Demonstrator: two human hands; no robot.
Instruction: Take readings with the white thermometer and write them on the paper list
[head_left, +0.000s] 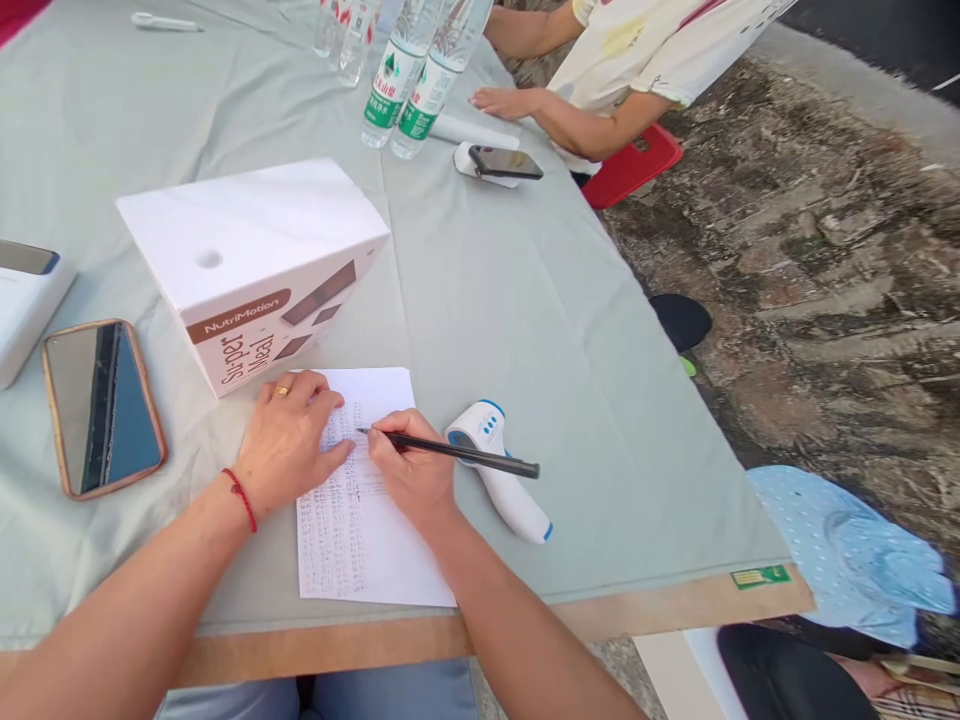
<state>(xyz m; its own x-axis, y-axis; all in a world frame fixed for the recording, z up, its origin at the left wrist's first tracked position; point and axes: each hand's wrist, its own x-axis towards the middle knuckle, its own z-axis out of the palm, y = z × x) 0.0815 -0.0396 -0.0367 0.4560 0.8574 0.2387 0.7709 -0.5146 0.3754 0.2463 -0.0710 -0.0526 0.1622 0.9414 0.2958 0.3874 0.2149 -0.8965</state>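
Note:
A sheet of paper (405, 540) with columns of small handwriting lies near the table's front edge. My right hand (420, 475) is closed around a black pen (480, 457), its tip at the paper's upper middle. Flat on the sheet's upper left rests my left hand (292, 440), fingers stretched and a little apart, holding nothing. Just right of my right hand is a white and blue handheld thermometer (499, 470). Behind my left hand stands a white NutriMotion box (255, 240).
To the left lie a phone (105, 410) and a white device (30, 310). Water bottles (412, 90) stand at the back, near another phone (506, 162) and a seated person's hand (502, 102). A white pen (165, 22) lies far left. The table's wooden edge (337, 645) runs along the front.

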